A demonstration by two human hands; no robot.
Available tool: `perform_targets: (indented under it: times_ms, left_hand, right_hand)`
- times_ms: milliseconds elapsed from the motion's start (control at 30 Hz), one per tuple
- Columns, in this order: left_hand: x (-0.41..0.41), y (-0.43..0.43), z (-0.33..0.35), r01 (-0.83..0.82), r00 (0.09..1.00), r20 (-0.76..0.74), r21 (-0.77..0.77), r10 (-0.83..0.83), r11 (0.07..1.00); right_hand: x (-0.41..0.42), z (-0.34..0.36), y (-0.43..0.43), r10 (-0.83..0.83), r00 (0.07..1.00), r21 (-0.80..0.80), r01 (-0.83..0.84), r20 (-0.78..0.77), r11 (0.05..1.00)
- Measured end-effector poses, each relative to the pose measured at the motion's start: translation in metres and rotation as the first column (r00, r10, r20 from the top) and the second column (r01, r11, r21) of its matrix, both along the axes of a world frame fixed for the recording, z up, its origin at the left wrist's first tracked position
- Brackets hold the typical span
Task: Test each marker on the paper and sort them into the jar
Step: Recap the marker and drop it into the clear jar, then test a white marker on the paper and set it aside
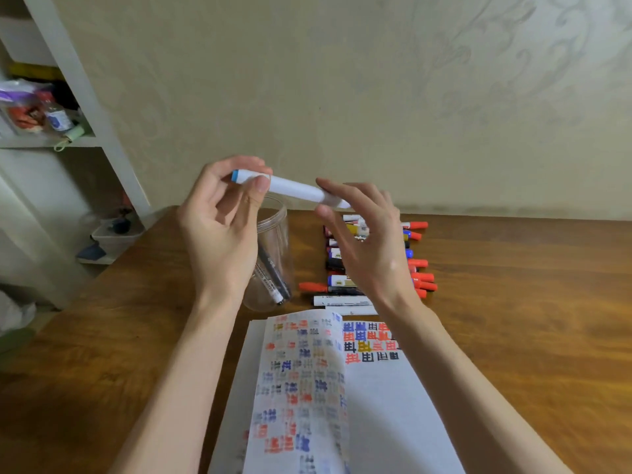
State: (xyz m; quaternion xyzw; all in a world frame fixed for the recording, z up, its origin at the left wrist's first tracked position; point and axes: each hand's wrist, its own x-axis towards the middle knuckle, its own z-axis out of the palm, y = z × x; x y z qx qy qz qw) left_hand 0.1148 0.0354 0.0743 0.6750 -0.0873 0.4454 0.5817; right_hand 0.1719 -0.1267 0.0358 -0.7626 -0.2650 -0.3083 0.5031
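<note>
A white marker (294, 188) with a blue end is held up above the table. My left hand (222, 230) pinches its blue end between thumb and fingertips. My right hand (366, 244) is at the marker's other end, fingers spread and loosely around it; whether it grips is unclear. Below my left hand stands a clear plastic jar (275, 241) with two dark markers inside. A pile of markers (372, 265) with red, blue and black caps lies behind my right hand. An open notebook (372, 405) with coloured test marks lies in front.
The wooden table (513, 319) runs to a beige wall at the back. A white shelf unit (68, 97) with bottles and bags stands at the left, beyond the table's edge.
</note>
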Motion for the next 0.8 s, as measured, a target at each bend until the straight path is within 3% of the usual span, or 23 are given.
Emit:
perform_targets:
  times_ms: [100, 167, 267, 367, 467, 567, 700, 800]
  left_hand:
    - [-0.006, -0.031, -0.012, 0.08, 0.996, -0.037, 0.009, -0.08, 0.997]
    - [-0.014, -0.044, -0.021, 0.081, 0.987, -0.144, 0.046, -0.073, 0.996]
    - [-0.037, -0.052, -0.042, 0.08, 0.941, -0.338, 0.239, 0.006, 0.968]
    - [-0.061, -0.059, -0.063, 0.245, 0.827, -0.548, 0.558, 0.13, 0.793]
    - [-0.068, -0.062, -0.077, 0.448, 0.677, -0.68, 0.685, 0.283, 0.575]
    - [-0.065, -0.057, -0.081, 0.549, 0.619, -0.7, 0.71, 0.357, 0.44]
    - [-0.06, -0.045, -0.076, 0.61, 0.55, -0.762, 0.647, 0.342, 0.458]
    - [-0.055, -0.044, -0.068, 0.617, 0.521, -0.761, 0.648, 0.386, 0.446]
  right_hand:
    - [-0.008, -0.01, -0.034, -0.086, 0.996, -0.073, 0.087, 0.019, 0.994]
    - [-0.013, -0.018, -0.057, -0.113, 0.993, -0.099, 0.11, -0.025, 0.989]
    - [-0.02, -0.036, -0.093, -0.156, 0.984, -0.081, 0.149, -0.091, 0.985]
    - [-0.024, -0.054, -0.129, -0.245, 0.957, -0.092, 0.233, -0.155, 0.968]
    - [-0.022, -0.07, -0.163, -0.419, 0.868, -0.159, 0.389, -0.267, 0.908]
    - [-0.02, -0.081, -0.194, -0.645, 0.71, -0.308, 0.57, -0.282, 0.762]
    - [-0.019, -0.093, -0.218, -0.786, 0.569, -0.485, 0.631, -0.241, 0.605]
    - [-0.018, -0.101, -0.222, -0.814, 0.523, -0.571, 0.599, -0.251, 0.561]
